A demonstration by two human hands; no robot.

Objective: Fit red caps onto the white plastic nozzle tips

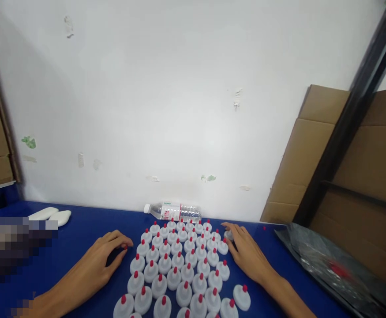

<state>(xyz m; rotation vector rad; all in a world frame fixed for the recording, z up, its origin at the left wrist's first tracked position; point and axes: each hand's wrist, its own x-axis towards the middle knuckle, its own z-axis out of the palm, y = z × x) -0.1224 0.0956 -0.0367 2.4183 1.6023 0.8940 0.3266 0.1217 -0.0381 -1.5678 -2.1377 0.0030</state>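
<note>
Many small white round bottles (174, 278) with red tips stand in loose rows on the blue table. My left hand (105, 254) is at the left side of these rows, thumb and index finger closed on a small red cap (125, 247), mostly hidden by the fingers. At the far right of the rows, my right hand (245, 252) has its thumb and fingers around a white bottle (228, 235); its top is covered by the fingers. One capped bottle (241, 297) sits a little apart, below my right hand.
A clear plastic water bottle (173, 212) lies on its side against the white wall. Two smooth white objects (60, 218) rest at the left, beside a blurred-out area. A dark plastic bag (331, 265) with something red lies right, near cardboard (312, 145) and a dark metal post (348, 128).
</note>
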